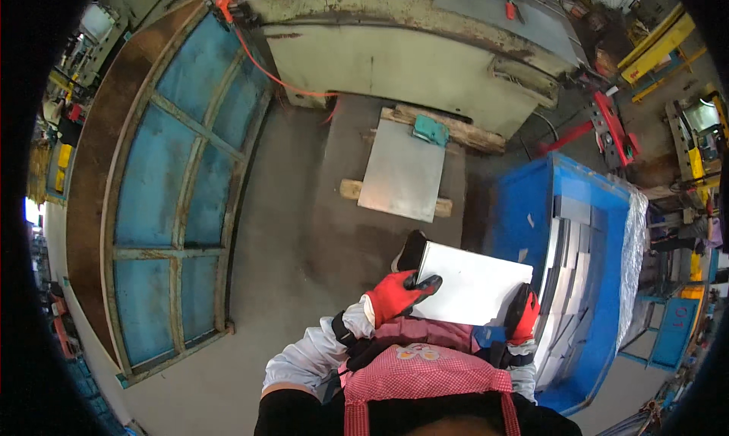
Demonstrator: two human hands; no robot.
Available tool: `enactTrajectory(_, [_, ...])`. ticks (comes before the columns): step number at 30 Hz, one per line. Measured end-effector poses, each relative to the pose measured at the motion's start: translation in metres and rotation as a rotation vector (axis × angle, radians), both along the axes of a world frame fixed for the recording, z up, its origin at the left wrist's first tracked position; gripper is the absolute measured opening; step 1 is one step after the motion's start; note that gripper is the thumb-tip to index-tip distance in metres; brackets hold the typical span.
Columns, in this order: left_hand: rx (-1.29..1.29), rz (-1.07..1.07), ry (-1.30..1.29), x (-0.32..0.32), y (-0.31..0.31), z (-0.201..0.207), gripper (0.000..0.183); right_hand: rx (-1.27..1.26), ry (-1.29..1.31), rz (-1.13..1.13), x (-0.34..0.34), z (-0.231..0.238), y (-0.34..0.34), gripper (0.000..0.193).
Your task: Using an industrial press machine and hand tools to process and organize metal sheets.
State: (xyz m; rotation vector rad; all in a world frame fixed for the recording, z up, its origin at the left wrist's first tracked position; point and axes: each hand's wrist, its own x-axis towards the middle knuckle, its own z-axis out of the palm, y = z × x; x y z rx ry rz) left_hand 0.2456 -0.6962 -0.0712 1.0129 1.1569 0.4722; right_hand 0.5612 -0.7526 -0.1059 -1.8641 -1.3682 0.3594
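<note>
Fingers [416, 287] on metal sheet [471, 284], beside bin [524, 208]

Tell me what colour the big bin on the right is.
Bright blue; the bin shows best in the head view, beside the metal sheet held in both gloved hands.
</note>
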Motion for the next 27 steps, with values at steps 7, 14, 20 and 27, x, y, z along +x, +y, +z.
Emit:
enactTrajectory(7, [-0.178, 0.073, 0.07, 0.012, 0.119, 0.054, 0.033, 0.296, 0.514, 0.006, 0.009, 0.016, 0.128, 0.015])
enactTrajectory(14, [0.124, 0.081, 0.002, 0.014, 0.186, 0.086, 0.03, -0.316, 0.88, 0.023, 0.025, 0.133, 0.226, 0.014])
enactTrajectory(20, [0.674, 0.076, 0.145, -0.018, 0.23, 0.11, 0.037, -0.372, 0.931, 0.156, -0.003, 0.166, 0.311, 0.017])
enactTrajectory(27, [1.287, -0.119, 0.458, -0.059, 0.333, 0.165, 0.059, -0.285, 0.847, 0.25, -0.05, 0.177, 0.415, 0.014])
